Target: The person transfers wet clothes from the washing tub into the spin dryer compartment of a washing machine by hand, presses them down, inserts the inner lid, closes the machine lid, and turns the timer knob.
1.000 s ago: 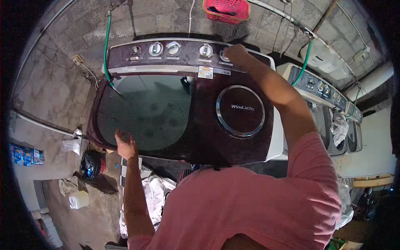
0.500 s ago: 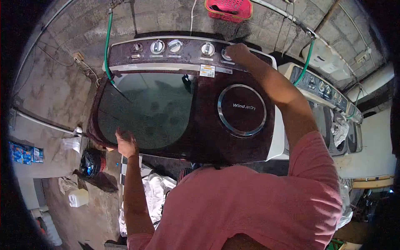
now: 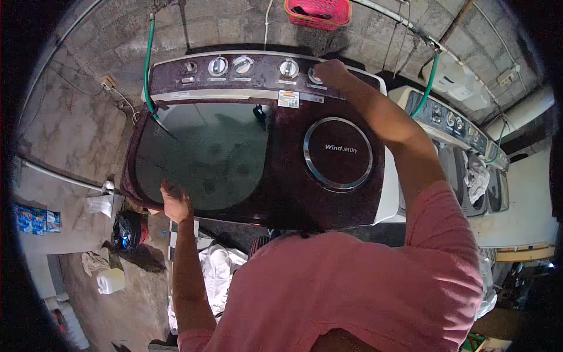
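A twin-tub washing machine (image 3: 287,193) with a dark maroon top stands in front of me. My right hand (image 3: 332,74) reaches to its control panel, with the fingers closed around the rightmost control knob (image 3: 315,74), which is partly hidden. Three other silver-white knobs show farther left on the panel. Near the front left edge of the see-through wash lid (image 3: 205,152), my left hand (image 3: 177,203) is held with loosely bent fingers apart and nothing in it. Whether it touches the lid I cannot tell. Right of the wash lid is the round spin-dryer lid (image 3: 338,154).
A green hose (image 3: 148,64) runs down to the machine's left side. Another washing machine (image 3: 451,126) stands at right, with white cloth (image 3: 478,176) on it. A pink basket (image 3: 319,14) hangs on the wall. White fabric (image 3: 220,273) and a white jug (image 3: 111,281) lie below.
The view has shifted slightly, so the machine sits a little farther left. My right hand stays at the same knob, and my left hand stays by the wash lid's front edge.
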Demonstrator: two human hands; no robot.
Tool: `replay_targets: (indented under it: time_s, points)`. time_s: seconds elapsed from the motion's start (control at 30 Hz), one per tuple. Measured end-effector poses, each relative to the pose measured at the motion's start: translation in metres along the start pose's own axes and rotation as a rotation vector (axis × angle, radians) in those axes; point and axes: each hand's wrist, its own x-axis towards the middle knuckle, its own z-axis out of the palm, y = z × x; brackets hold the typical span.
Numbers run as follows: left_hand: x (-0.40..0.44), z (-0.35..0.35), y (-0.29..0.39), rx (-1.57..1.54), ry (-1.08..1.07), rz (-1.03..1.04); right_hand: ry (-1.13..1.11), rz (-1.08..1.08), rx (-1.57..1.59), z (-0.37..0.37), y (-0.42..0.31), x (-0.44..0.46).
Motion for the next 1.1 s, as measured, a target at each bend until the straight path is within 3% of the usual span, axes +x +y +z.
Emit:
replay_targets:
  time_s: [0.27,0.4,0.73,1.1]
  points:
    - [-0.001,0.000,0.001,-0.077,0.034,0.066,0.001,-0.002,-0.001,0.004,0.003,0.003]
    - [0.001,-0.003,0.004,-0.028,-0.049,-0.065,-0.005,0.003,-0.003,0.006,0.002,0.005]
    - [0.001,0.004,-0.005,-0.025,0.014,0.015,-0.012,0.012,-0.010,0.009,0.005,0.008]
    - [0.002,0.000,0.000,-0.046,-0.040,-0.035,-0.017,0.013,-0.010,0.014,0.007,0.007]
